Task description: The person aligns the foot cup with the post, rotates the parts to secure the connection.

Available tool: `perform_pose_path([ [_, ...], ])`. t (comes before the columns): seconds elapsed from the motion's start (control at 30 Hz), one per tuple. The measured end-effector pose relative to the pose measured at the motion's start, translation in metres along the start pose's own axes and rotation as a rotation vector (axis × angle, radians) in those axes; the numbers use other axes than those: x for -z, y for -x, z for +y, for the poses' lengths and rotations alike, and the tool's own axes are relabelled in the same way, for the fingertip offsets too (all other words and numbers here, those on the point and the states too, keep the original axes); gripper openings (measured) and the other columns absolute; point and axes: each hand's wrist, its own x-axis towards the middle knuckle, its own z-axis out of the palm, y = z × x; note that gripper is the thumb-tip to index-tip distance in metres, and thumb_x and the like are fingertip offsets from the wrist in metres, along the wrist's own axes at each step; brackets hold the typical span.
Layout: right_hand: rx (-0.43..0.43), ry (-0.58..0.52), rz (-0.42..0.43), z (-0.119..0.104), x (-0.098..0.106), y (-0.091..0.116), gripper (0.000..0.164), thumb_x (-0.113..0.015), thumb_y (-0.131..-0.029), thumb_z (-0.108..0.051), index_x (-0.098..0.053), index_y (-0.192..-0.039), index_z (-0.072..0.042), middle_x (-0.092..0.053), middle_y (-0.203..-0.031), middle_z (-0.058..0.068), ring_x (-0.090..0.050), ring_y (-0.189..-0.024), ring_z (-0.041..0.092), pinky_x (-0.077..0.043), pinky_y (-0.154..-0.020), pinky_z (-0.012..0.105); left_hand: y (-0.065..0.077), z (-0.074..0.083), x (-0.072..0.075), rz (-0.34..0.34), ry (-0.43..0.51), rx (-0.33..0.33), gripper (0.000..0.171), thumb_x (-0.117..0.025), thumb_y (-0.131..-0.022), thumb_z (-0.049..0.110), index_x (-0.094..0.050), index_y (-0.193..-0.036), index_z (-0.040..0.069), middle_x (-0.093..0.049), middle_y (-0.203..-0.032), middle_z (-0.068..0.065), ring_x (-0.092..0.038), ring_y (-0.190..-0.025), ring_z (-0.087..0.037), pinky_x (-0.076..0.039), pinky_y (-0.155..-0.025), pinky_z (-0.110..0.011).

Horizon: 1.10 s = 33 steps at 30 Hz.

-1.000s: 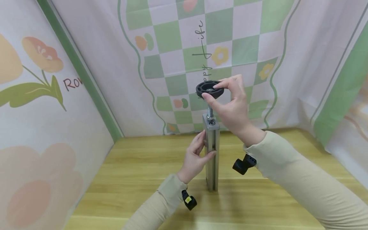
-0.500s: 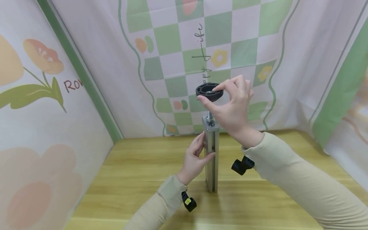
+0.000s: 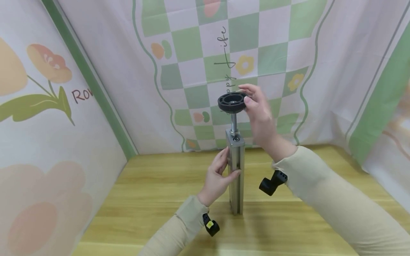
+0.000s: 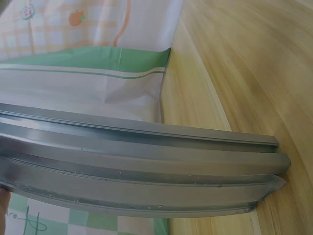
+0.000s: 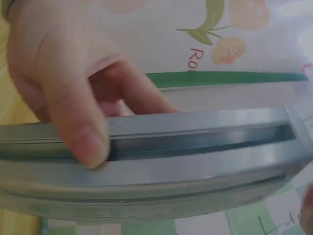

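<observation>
An aluminium profile stands upright on the wooden table, with an end plate on top. From the plate rises a threaded rod bearing a black levelling foot, its ribbed round base facing up. My left hand grips the profile's upper half, thumb on the near side and fingers behind; the right wrist view shows that thumb across the slot. At the foot's right edge is my right hand, thumb at the near rim and fingers behind it. The left wrist view shows the slotted profile down to its lower end.
The wooden table meets printed fabric walls at the back and left. A checkered panel hangs behind the profile. Black wrist cameras stick out from both sleeves, the right one near the profile.
My right thumb has slid from the near front of the foot's rim round to its right edge, and the fingers have come out from its inside. The left hand and profile have stayed put.
</observation>
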Motion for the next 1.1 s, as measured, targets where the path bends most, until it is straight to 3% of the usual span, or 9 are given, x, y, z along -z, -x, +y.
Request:
perform_pose_path([
  [0.1, -0.124, -0.256, -0.147, 0.003, 0.004, -0.007, 0.030, -0.041, -0.097, -0.024, -0.048, -0.122, -0.009, -0.057, -0.107, 0.001, -0.055, -0.100, 0.012, -0.044, -0.094, 0.027, 0.000, -0.001, 0.000, 0.000, -0.006, -0.005, 0.071, -0.064, -0.082, -0.013, -0.028, -0.143, -0.008, -0.032, -0.145, -0.027, -0.039, -0.131, -0.038, -0.034, -0.111, -0.035],
  [0.27, -0.225, -0.440, -0.356, 0.006, 0.009, -0.015, 0.037, -0.035, -0.098, -0.033, -0.048, -0.127, -0.014, -0.058, -0.113, 0.005, -0.057, -0.100, 0.017, -0.046, -0.091, 0.033, 0.000, 0.000, 0.000, 0.000, -0.010, 0.000, 0.070, -0.064, -0.083, -0.013, -0.029, -0.143, -0.007, -0.032, -0.146, -0.027, -0.039, -0.131, -0.038, -0.032, -0.111, -0.043],
  [0.4, -0.273, -0.557, -0.434, 0.008, 0.011, -0.018, 0.042, -0.034, -0.098, -0.036, -0.046, -0.132, -0.014, -0.056, -0.122, 0.008, -0.057, -0.101, 0.021, -0.045, -0.095, 0.035, 0.000, 0.000, 0.001, -0.001, -0.004, 0.014, 0.070, -0.064, -0.083, -0.012, -0.029, -0.144, -0.006, -0.032, -0.147, -0.025, -0.040, -0.130, -0.036, -0.033, -0.111, -0.043],
  [0.57, -0.316, -0.676, -0.469, 0.008, 0.013, -0.020, 0.039, -0.039, -0.097, -0.030, -0.050, -0.130, -0.013, -0.057, -0.124, 0.010, -0.057, -0.103, 0.021, -0.045, -0.096, 0.037, 0.000, 0.000, 0.001, -0.001, -0.002, 0.012, 0.069, -0.064, -0.083, -0.012, -0.031, -0.143, -0.006, -0.032, -0.147, -0.024, -0.041, -0.130, -0.035, -0.034, -0.111, -0.038],
  [0.87, -0.316, -0.688, -0.503, 0.008, 0.019, -0.019, 0.030, -0.038, -0.099, -0.024, -0.054, -0.122, -0.012, -0.055, -0.125, 0.010, -0.056, -0.105, 0.022, -0.047, -0.093, 0.037, 0.000, -0.001, 0.001, -0.004, -0.013, -0.002, 0.069, -0.064, -0.083, -0.012, -0.029, -0.143, -0.008, -0.031, -0.147, -0.025, -0.041, -0.130, -0.036, -0.033, -0.111, -0.044],
  [1.1, -0.256, -0.545, -0.488, 0.007, 0.023, -0.017, 0.025, -0.043, -0.100, -0.027, -0.055, -0.120, -0.017, -0.055, -0.125, 0.007, -0.058, -0.099, 0.018, -0.052, -0.082, 0.029, 0.000, 0.000, 0.001, -0.009, -0.020, 0.006, 0.069, -0.064, -0.084, -0.010, -0.029, -0.143, -0.008, -0.031, -0.147, -0.025, -0.039, -0.132, -0.037, -0.032, -0.112, -0.037],
])
